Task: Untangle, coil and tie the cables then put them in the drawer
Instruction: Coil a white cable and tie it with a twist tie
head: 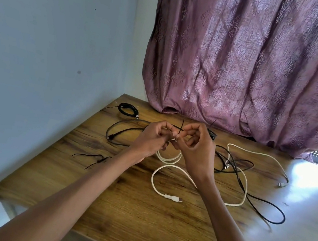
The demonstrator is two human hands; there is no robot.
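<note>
Above the middle of the wooden table [137,212] my left hand [153,138] grips a small white cable coil [168,158] that hangs below my fingers. My right hand [194,145] pinches a thin black tie [181,125] that wraps the coil's top, its ends sticking up between my hands. From the coil the white cable runs down to a USB plug [172,197] on the table. A tied black coil [128,109] lies at the far left corner. A loose dark cable [120,130] loops left of my hands.
Tangled black cables [256,203] and a second white cable [258,153] sprawl to the right. Spare black ties [94,157] lie near the left edge. A purple curtain [249,62] hangs onto the table's back edge; a pale wall [49,48] borders the left.
</note>
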